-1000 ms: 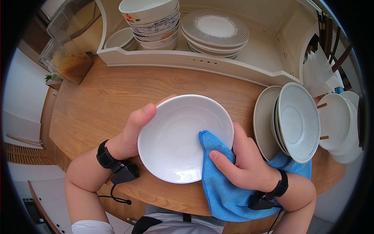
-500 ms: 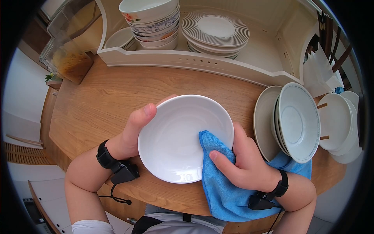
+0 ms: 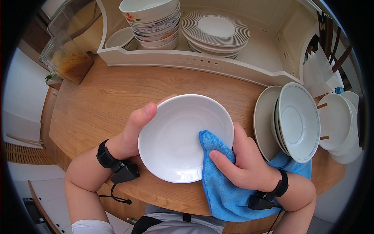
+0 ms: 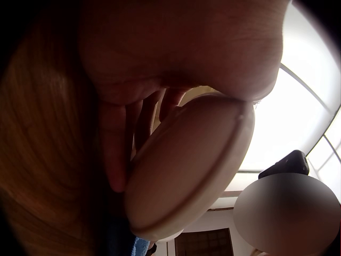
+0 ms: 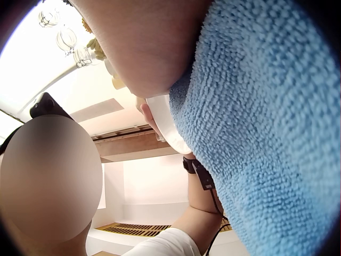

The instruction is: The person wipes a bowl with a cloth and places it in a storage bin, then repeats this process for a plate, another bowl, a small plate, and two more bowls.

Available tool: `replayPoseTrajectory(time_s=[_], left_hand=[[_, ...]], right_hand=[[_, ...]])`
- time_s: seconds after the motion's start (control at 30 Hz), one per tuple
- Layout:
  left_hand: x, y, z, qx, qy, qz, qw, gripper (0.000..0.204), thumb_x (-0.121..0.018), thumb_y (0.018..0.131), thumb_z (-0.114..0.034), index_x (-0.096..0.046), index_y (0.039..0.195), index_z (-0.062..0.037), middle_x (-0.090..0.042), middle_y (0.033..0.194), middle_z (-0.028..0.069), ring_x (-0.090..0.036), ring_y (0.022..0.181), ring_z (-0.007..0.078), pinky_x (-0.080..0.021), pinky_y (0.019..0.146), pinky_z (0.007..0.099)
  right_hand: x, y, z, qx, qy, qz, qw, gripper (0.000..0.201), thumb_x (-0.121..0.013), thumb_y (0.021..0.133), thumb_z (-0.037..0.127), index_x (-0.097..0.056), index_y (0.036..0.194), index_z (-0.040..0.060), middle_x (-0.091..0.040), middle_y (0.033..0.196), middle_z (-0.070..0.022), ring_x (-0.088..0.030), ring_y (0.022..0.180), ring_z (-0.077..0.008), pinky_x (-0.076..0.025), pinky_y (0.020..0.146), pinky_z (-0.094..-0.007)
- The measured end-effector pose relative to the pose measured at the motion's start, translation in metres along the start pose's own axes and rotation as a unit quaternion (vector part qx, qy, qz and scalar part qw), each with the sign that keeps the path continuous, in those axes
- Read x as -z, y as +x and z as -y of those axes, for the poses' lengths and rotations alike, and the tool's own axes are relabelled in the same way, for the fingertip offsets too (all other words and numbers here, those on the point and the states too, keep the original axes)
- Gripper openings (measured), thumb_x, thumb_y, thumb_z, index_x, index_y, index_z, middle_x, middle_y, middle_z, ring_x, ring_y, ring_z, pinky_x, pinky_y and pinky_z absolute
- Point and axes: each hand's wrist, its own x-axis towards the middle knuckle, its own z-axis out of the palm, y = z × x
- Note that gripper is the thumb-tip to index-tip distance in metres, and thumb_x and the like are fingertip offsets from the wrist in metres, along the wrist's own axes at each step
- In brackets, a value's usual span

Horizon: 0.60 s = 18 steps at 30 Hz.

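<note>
A white bowl [image 3: 175, 136], its inside tilted toward me, is held between both hands over the wooden table. My left hand [image 3: 134, 126] grips its left side, thumb over the rim; in the left wrist view the fingers [image 4: 113, 149] spread behind the bowl's outer wall [image 4: 186, 160]. On the opposite side, my right hand [image 3: 249, 163] pinches a blue cloth [image 3: 218, 175] against the rim, thumb on the inner side. A corner of the cloth lies inside the bowl and the rest hangs below toward the table edge. The cloth [image 5: 266, 133] fills much of the right wrist view.
Behind stands a cream dish rack [image 3: 156, 60] with stacked patterned bowls [image 3: 152, 27] and plates [image 3: 215, 29]. Close to my right hand, several bowls [image 3: 299, 121] and a plate [image 3: 263, 121] lean on edge by more blue cloth. Further right are white plates [image 3: 335, 121]; a clear container [image 3: 70, 64] stands back left.
</note>
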Motion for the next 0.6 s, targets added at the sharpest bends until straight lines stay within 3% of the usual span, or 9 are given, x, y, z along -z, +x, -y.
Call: replayPoseTrajectory(time_s=[0.6], left_hand=[[-0.0019,0.0007,0.0011,-0.004,-0.003,0.002,1.000,0.090,-0.053,0.090,-0.071,-0.043,0.147,-0.0024,-0.054,0.140,0.0156,-0.054,0.128,0.0241,-0.043,0.107,0.0372]], right_hand=[[-0.0002,-0.0003,0.0004,0.000,0.003,-0.002,1.000,0.048,-0.062,0.095,0.017,-0.039,0.130,-0.0075,-0.066,0.086,-0.0213,-0.069,0.069,-0.0314,-0.054,0.063,-0.0377]])
